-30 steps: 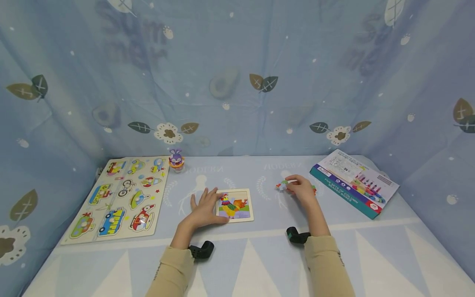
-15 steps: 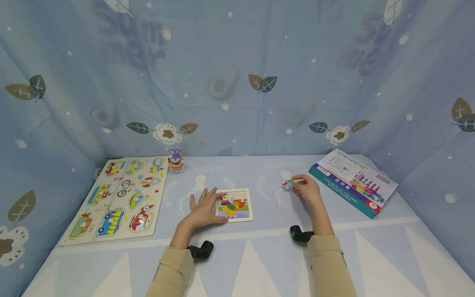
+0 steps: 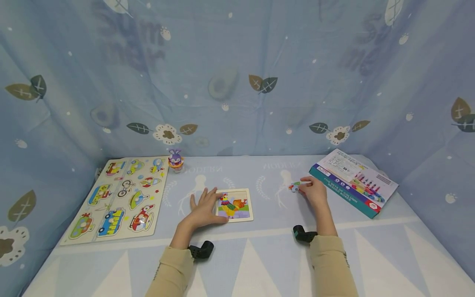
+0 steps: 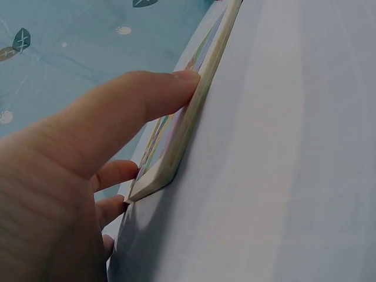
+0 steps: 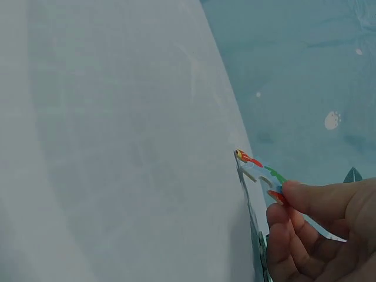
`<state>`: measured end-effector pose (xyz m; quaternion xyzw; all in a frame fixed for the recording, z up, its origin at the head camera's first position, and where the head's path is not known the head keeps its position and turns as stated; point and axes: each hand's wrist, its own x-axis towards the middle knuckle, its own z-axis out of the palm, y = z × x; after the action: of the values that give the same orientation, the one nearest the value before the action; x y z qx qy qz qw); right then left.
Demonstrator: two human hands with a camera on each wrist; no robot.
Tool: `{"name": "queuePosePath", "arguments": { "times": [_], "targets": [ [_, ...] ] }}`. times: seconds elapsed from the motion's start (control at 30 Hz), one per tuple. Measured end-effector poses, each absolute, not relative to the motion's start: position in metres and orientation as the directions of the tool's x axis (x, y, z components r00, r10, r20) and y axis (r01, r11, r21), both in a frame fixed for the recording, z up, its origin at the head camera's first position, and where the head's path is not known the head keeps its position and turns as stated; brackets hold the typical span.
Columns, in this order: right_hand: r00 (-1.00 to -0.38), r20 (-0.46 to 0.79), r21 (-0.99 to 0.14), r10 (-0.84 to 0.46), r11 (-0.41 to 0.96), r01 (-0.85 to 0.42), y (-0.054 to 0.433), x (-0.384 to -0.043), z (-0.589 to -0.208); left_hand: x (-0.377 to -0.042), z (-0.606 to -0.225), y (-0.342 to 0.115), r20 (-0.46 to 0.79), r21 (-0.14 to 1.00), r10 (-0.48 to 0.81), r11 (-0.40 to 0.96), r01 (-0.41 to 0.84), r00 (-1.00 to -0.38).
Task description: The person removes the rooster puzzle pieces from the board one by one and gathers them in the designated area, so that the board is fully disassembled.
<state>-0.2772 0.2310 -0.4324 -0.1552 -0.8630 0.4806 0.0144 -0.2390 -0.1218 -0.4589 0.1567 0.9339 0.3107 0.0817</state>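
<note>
A small wooden jigsaw puzzle [image 3: 233,206] with a rooster picture in a pale frame lies on the table. My left hand [image 3: 203,209] rests over its left side with fingers spread. In the left wrist view the thumb [image 4: 147,94] presses on the puzzle near its edge, and other fingertips touch its corner. Further right, my right hand [image 3: 314,192] pinches a small puzzle piece [image 3: 294,187] between thumb and fingers. The right wrist view shows this puzzle piece [image 5: 261,170] in blue, red and green; its gripped end is hidden.
A large vehicle peg puzzle board [image 3: 124,194] lies at the left. Behind its corner stands a purple rabbit-eared figurine [image 3: 176,160]. A flat box [image 3: 352,181] with a teal side lies at the right. A patterned curtain [image 3: 222,53] closes off the back.
My right hand has moved right with the puzzle piece, towards the flat box. The left hand stays on the rooster puzzle.
</note>
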Motion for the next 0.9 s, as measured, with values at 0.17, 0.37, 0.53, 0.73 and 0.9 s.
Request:
{"name": "queuePosePath", "arguments": {
  "times": [0.17, 0.37, 0.53, 0.73, 0.9],
  "targets": [
    [-0.947, -0.1, -0.82, 0.305, 0.513, 0.253, 0.2338, -0.2763, -0.4341, -0.2383, -0.4588, -0.1215, -0.045, 0.608, 0.346, 0.754, 0.249, -0.937],
    [-0.946, -0.088, -0.811, 0.313, 0.528, 0.25, 0.2352, -0.2756, -0.4343, -0.2378, -0.457, -0.1214, -0.053, 0.614, 0.345, 0.751, 0.242, -0.937],
    [-0.939, -0.082, -0.797, 0.334, 0.544, 0.264, 0.2375, -0.2761, -0.4349, -0.2378, -0.4562, -0.1209, -0.054, 0.614, 0.342, 0.753, 0.239, -0.938],
    [-0.929, -0.045, -0.782, 0.367, 0.566, 0.261, 0.2385, -0.2765, -0.4373, -0.2377, -0.4552, -0.12, -0.054, 0.608, 0.339, 0.757, 0.238, -0.939],
    [-0.928, -0.026, -0.775, 0.372, 0.579, 0.254, 0.2391, -0.2761, -0.4387, -0.2369, -0.4536, -0.1198, -0.054, 0.606, 0.338, 0.759, 0.238, -0.94]
  ]
}}
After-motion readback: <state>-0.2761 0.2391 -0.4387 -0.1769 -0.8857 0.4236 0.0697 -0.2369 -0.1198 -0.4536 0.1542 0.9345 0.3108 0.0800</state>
